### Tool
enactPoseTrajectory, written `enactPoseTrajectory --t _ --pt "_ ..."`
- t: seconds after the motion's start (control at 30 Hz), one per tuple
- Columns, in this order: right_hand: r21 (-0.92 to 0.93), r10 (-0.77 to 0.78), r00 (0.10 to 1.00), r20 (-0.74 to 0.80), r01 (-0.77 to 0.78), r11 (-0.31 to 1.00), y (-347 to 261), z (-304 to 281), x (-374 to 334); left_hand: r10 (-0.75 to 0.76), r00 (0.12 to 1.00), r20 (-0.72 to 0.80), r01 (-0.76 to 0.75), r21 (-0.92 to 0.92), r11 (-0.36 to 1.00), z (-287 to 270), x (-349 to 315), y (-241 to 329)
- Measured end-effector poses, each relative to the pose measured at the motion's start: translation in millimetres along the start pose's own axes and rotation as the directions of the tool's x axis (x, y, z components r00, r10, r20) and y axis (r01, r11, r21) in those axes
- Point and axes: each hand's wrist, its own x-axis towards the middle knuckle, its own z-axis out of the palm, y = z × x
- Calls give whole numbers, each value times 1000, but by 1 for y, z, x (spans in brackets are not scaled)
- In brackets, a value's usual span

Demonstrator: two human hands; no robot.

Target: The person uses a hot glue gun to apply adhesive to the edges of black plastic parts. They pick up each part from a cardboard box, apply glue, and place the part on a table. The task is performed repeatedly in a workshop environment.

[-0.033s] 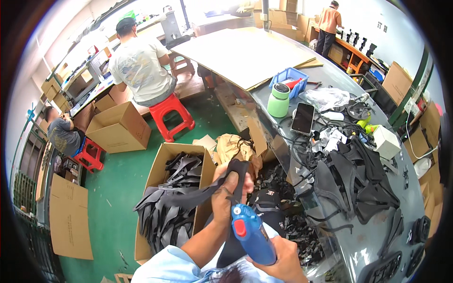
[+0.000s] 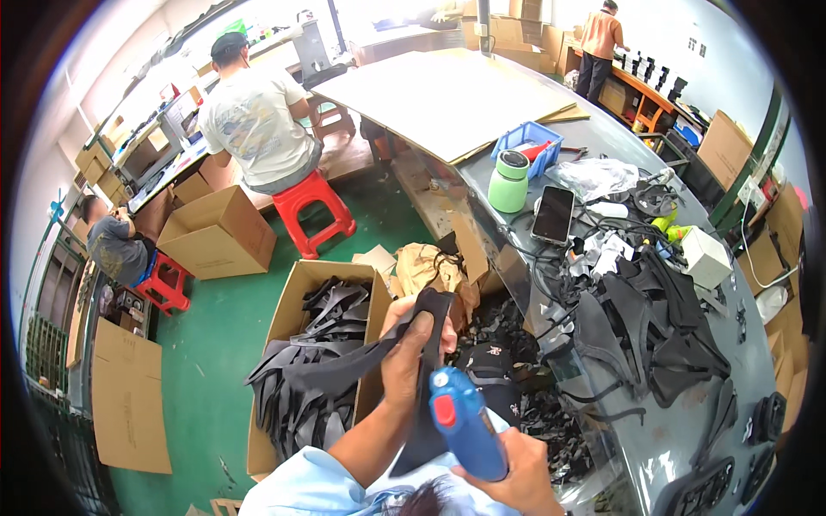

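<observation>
By judgement, the step in hand was the working of a black piece (image 2: pixel 344 365), soft in look, with a blue handheld tool (image 2: pixel 471 430). The piece was pinched by the left hand (image 2: pixel 403 361), the thumb laid over the near face and the other fingers mostly hidden behind it. The tool was gripped by the right hand (image 2: pixel 519 476), its fingers wrapped around the lower body; whether the red button (image 2: pixel 445 411) was being pressed could not be told. Nor could contact between the tool's silver-tipped end and the piece be made out.

For the next move, it was judged, the piece needed to be kept steady and the left fingers clear of the tool's end.

From the left hand, one tail of the piece was stretched toward nine o'clock, a fold was raised at one o'clock, and what seemed its other tail was hung toward six o'clock. The tool was held at between four and five o'clock from that hand, near it. At eight o'clock, a heap of dark pieces (image 2: pixel 301 408) was contained in a cardboard box (image 2: pixel 378 311). At one o'clock from the right hand, more black pieces (image 2: pixel 613 344) were piled on the grey table (image 2: pixel 667 439).
</observation>
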Motion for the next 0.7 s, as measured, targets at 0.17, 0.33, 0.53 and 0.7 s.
enactPoseTrajectory --t 0.17,0.33,0.53,0.7 --pt "-236 66 993 -98 -87 968 14 -3 -7 -36 982 183 11 138 990 0 -4 24" --pt "-217 67 995 -78 -83 973 11 -4 -7 -19 979 203 -30 233 972 3 -9 31" --pt "-216 51 997 -66 -64 974 9 -6 -6 -93 983 160 33 342 939 7 -13 34" --pt "-223 38 997 -71 -53 973 10 -8 -6 -209 963 170 113 451 886 12 -11 42"
